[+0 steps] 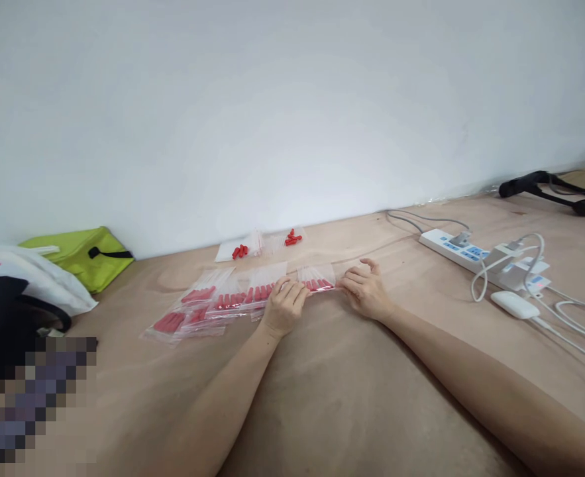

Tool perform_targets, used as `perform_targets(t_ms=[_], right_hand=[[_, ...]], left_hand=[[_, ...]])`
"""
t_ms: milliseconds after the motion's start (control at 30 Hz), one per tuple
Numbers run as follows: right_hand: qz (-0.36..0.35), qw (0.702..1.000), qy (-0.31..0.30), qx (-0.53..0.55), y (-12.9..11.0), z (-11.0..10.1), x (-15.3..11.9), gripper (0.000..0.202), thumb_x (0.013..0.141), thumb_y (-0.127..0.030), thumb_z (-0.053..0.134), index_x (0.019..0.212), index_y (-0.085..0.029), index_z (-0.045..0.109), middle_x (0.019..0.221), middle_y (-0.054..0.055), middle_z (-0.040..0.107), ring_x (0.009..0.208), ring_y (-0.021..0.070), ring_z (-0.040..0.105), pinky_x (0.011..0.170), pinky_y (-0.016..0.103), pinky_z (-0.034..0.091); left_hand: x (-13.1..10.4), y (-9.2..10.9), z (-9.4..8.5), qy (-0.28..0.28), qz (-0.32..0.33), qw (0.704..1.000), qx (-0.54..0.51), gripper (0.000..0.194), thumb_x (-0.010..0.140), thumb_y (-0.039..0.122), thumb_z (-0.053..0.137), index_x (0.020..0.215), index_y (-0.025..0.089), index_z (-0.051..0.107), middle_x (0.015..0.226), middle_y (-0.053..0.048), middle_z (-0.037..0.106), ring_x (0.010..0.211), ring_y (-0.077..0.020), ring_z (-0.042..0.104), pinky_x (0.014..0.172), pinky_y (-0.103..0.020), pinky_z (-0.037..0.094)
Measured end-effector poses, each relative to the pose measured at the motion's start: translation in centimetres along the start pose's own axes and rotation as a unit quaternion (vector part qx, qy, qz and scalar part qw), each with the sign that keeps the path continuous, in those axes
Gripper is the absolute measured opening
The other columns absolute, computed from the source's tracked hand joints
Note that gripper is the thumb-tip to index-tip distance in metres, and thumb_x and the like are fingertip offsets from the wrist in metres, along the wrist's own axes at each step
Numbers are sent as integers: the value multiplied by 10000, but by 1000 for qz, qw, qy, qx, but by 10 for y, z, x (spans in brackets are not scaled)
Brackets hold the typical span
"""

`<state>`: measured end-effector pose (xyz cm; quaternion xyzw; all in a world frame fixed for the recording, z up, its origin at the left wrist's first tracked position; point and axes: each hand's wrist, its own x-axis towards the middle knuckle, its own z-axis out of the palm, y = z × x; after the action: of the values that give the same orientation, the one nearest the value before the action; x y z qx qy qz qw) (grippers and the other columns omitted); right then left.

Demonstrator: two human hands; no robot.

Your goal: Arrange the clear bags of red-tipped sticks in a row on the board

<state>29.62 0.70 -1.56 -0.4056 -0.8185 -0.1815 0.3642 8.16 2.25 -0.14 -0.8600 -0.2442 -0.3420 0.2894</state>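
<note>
Several clear zip bags with small red pieces [230,301] lie overlapping in a row on the wooden table [322,384]. At the right end of the row is a bag of red pieces [318,285], between my two hands. My left hand [286,303], fingers bent and together, grips its left edge beside the neighbouring bags. My right hand [364,289] pinches its right edge, with the index finger raised. Behind them, loose-looking red pieces [240,252] rest on a white bag, and another small bag with red pieces [293,238] lies to its right.
A power strip [451,248] with plugs, white cables and a white adapter [515,305] is at the right. A black device [545,189] lies far right. At the left are a green bag [108,262], a white bag [58,285] and a black item [4,331]. A wall runs behind.
</note>
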Motion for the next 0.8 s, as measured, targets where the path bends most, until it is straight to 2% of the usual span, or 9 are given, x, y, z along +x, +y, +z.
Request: perform_targets(t_ms=[200, 300, 367, 467, 567, 633, 700, 733, 800], right_hand=[[-3, 1000, 9, 2, 5, 0, -1, 169, 834, -210, 435, 740, -211, 576, 661, -27, 602, 750, 114, 516, 924, 379, 139], [-3, 1000, 4, 7, 12, -3, -4, 184, 843, -213, 429, 748, -220, 586, 690, -25, 616, 758, 116, 519, 922, 384, 145], [10, 1000, -5, 1, 23, -8, -10, 196, 846, -211, 423, 760, -224, 598, 715, -15, 625, 776, 125, 519, 911, 381, 164], [27, 999, -45, -5, 42, -19, -20, 170, 824, -293, 474, 761, -220, 615, 752, 8, 631, 813, 154, 516, 882, 378, 208], [62, 997, -48, 2, 48, -28, -26, 227, 742, -423, 565, 792, -210, 626, 815, 40, 627, 816, 181, 520, 847, 381, 253], [115, 993, -15, 17, 37, -28, -22, 250, 745, -429, 553, 791, -195, 628, 824, 59, 619, 795, 181, 526, 802, 359, 299], [174, 983, 4, 63, 15, -21, -10, 252, 792, -389, 487, 744, -180, 621, 789, 66, 611, 766, 166, 534, 737, 312, 347], [202, 974, -1, 100, 2, -15, -2, 267, 808, -375, 456, 722, -176, 611, 764, 64, 605, 741, 154, 538, 706, 286, 368], [259, 949, -67, 168, -26, 0, 21, 270, 815, -374, 429, 722, -182, 594, 767, 58, 600, 732, 145, 551, 673, 259, 391]], left_hand=[[-1, 1, 1, 12, -31, 999, 15, 224, 829, 240, 468, 619, 167, 497, 584, 11, 554, 567, -109, 505, 743, -315, 382], [-3, 0, -1, -2, 0, 999, -36, 189, 833, 210, 462, 657, 173, 517, 584, 29, 564, 571, -95, 512, 759, -294, 372], [-5, -1, -7, -16, 5, 998, -61, 126, 830, 236, 471, 750, 180, 549, 680, 15, 611, 650, -107, 545, 776, -300, 365], [-9, -5, -19, -6, -64, 997, -40, 158, 795, 321, 517, 880, 197, 568, 848, -25, 638, 808, -167, 561, 804, -354, 348], [-19, -15, -30, 30, -167, 986, -5, 138, 786, 287, 519, 872, 202, 584, 885, -42, 633, 862, -202, 547, 806, -383, 350], [-30, -24, -36, 45, -222, 974, 13, 143, 797, 262, 491, 871, 193, 592, 887, -55, 628, 866, -210, 542, 794, -385, 366], [-43, -33, -40, 34, -256, 966, 25, 182, 810, 272, 456, 887, 185, 597, 894, -66, 621, 875, -214, 538, 793, -385, 378], [-50, -37, -43, 13, -270, 962, 32, 205, 816, 284, 439, 896, 183, 597, 910, -70, 616, 891, -216, 535, 808, -388, 379], [-61, -41, -47, -45, -297, 952, 55, 252, 822, 307, 406, 935, 178, 591, 979, -81, 603, 964, -227, 516, 871, -407, 355]])
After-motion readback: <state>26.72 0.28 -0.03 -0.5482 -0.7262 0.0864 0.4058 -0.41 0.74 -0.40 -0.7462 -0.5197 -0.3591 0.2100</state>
